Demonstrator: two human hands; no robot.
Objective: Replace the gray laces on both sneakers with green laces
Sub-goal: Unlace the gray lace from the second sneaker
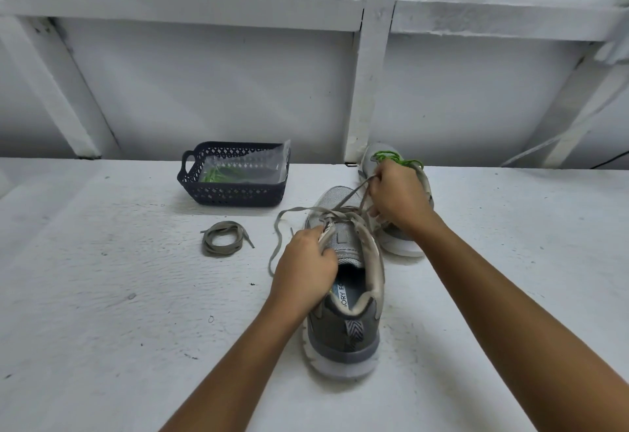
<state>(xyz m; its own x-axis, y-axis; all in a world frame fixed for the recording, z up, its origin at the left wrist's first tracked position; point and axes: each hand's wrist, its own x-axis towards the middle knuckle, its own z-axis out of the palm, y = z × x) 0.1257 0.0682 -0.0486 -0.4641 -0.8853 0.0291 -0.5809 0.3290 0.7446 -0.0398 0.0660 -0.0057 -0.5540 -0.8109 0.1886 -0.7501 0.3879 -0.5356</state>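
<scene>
Gray, flat and limp, the lace ran from the near sneaker on the table up to the right hand, whose fingers pinched it, while the left hand gripped the shoe's eyelet edge. Soft and light, it would likely drag in the eyelets, so a hold close to the hole looked best, with the shoe braced against the pull
</scene>
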